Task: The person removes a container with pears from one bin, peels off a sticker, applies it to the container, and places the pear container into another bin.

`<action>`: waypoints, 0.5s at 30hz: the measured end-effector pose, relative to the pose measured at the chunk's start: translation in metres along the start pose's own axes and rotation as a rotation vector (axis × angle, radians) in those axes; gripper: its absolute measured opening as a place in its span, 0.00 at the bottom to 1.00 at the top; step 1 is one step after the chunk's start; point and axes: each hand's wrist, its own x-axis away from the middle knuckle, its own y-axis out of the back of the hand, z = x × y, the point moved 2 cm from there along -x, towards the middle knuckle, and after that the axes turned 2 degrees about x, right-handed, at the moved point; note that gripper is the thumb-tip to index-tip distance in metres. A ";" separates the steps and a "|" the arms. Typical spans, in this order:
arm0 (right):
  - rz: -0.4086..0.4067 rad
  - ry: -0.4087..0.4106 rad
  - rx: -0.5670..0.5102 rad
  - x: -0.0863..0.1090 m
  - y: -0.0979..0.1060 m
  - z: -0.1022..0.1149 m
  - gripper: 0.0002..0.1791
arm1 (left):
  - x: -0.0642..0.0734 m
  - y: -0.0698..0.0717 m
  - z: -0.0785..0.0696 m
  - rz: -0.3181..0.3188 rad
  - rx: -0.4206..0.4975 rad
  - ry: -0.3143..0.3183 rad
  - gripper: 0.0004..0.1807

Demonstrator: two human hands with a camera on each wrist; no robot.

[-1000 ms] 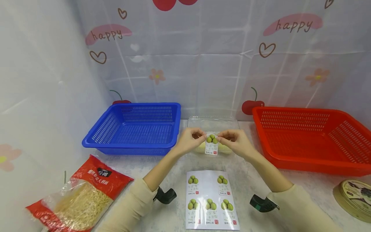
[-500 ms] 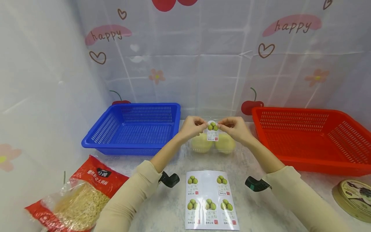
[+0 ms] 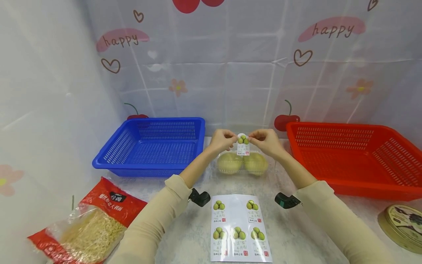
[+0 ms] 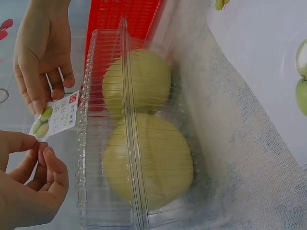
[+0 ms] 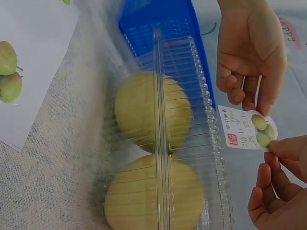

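A small white label sticker [image 3: 243,146] printed with green pears hangs upright between my hands. My left hand [image 3: 222,140] pinches its left edge near the top; my right hand [image 3: 266,141] pinches the opposite edge. Below it stands a clear plastic clamshell box [image 4: 125,115] with two pale yellow-green round fruits [image 5: 153,196] inside. In the wrist views the box's lid is down, and the label is close beside its ridged top. The label's lower end overlaps the box in the head view.
A sheet of pear labels [image 3: 235,223] lies in front, with one gap in its top row. Left are a blue basket [image 3: 151,171] and a bag of pasta [image 3: 95,223]. To the right stand a red basket [image 3: 362,187] and a round tin [image 3: 402,227].
Both hands have moved away from the body and up with the label, from in front of the fruits to above them. The fruits show more fully now.
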 end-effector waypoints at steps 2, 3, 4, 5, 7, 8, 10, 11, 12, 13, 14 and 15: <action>0.006 -0.009 0.012 -0.001 -0.001 -0.001 0.09 | -0.002 -0.001 0.001 -0.002 -0.004 0.002 0.09; 0.010 -0.013 0.018 -0.002 -0.001 -0.002 0.10 | -0.002 -0.001 0.002 -0.005 -0.006 0.004 0.09; 0.015 -0.016 0.025 -0.003 -0.002 -0.003 0.10 | -0.003 -0.001 0.003 -0.007 -0.010 0.007 0.09; 0.018 -0.019 0.032 -0.003 -0.003 -0.003 0.10 | -0.004 -0.001 0.004 -0.011 -0.017 0.011 0.09; 0.020 -0.023 0.045 -0.005 -0.004 -0.005 0.10 | -0.005 -0.002 0.005 -0.018 -0.030 0.018 0.09; 0.020 -0.022 0.049 -0.005 -0.005 -0.006 0.10 | -0.005 -0.002 0.006 -0.020 -0.037 0.021 0.09; 0.015 -0.014 0.058 -0.006 -0.007 -0.007 0.09 | -0.006 -0.002 0.008 -0.023 -0.052 0.024 0.09; 0.013 -0.012 0.063 -0.007 -0.007 -0.007 0.09 | -0.007 -0.002 0.008 -0.024 -0.064 0.024 0.09; 0.011 -0.009 0.068 -0.007 -0.008 -0.008 0.09 | -0.007 -0.002 0.009 -0.026 -0.074 0.023 0.09; 0.010 -0.007 0.074 -0.008 -0.008 -0.008 0.09 | -0.008 -0.002 0.009 -0.027 -0.087 0.021 0.09; 0.009 -0.002 0.079 -0.008 -0.009 -0.009 0.09 | -0.008 -0.003 0.010 -0.030 -0.103 0.017 0.09; 0.008 0.002 0.085 -0.009 -0.010 -0.010 0.09 | -0.008 -0.003 0.010 -0.033 -0.127 0.012 0.09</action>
